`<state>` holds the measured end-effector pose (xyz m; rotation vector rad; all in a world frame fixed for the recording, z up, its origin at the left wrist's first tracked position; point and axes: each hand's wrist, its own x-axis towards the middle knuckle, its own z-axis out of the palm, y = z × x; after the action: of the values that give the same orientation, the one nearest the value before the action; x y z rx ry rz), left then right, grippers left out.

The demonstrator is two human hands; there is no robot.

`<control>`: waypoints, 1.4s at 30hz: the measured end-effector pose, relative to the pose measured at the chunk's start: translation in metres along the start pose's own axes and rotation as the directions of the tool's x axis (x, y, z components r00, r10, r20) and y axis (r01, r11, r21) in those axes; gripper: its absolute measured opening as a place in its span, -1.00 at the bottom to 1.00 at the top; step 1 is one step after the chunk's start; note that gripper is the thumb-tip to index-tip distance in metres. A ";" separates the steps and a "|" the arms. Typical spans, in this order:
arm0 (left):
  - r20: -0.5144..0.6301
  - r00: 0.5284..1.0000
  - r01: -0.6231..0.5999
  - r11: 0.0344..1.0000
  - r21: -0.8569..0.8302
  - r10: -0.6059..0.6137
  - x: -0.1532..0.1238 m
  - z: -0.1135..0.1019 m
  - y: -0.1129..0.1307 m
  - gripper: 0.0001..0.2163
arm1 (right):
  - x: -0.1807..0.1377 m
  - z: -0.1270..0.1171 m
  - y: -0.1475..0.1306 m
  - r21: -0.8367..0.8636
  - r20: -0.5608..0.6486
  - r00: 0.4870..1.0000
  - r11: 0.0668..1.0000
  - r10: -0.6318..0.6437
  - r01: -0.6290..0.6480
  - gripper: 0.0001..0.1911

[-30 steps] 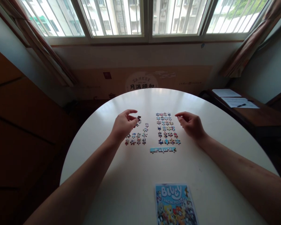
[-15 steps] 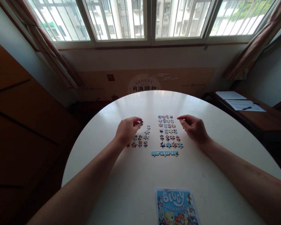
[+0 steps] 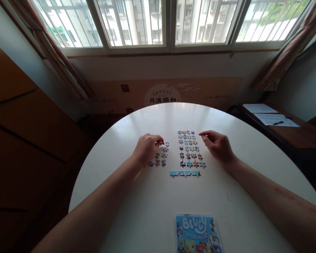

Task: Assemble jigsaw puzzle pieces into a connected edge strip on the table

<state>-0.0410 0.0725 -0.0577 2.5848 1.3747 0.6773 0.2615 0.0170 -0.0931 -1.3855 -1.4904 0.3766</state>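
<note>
My left hand (image 3: 146, 147) pinches a small jigsaw piece (image 3: 162, 143) between thumb and fingertips, just left of a loose piece (image 3: 167, 144) on the white table. Below and partly hidden by this hand lies a group of loose pieces (image 3: 163, 162). My right hand (image 3: 217, 143) rests beside the right-hand block of pieces (image 3: 191, 142), which lie apart in neat rows. Its index finger stretches left, the thumb sits a little below, and nothing shows between them. Nearer to me is a joined blue strip of puzzle (image 3: 185, 173).
A blue picture card (image 3: 198, 233) marked "Bluey" lies at the near part of the round white table (image 3: 137, 211). To the right, papers and a pen (image 3: 278, 123) lie on a brown side table (image 3: 300, 135). A printed cardboard panel (image 3: 102, 91) stands below the window.
My left hand has moved a little right and toward me with the piece, closer to the loose pieces there. My right hand stays almost where it was.
</note>
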 end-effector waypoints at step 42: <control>0.131 0.990 0.015 0.968 0.250 -0.049 -0.013 -0.064 0.013 -0.80 | -0.002 -0.003 -0.003 -0.044 -0.007 1.000 0.999 -0.008 0.008 -0.68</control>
<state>-0.0662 0.0492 -0.0009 2.7293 1.5410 0.3342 0.2616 0.0130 -0.0907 -1.4133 -1.5063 0.3356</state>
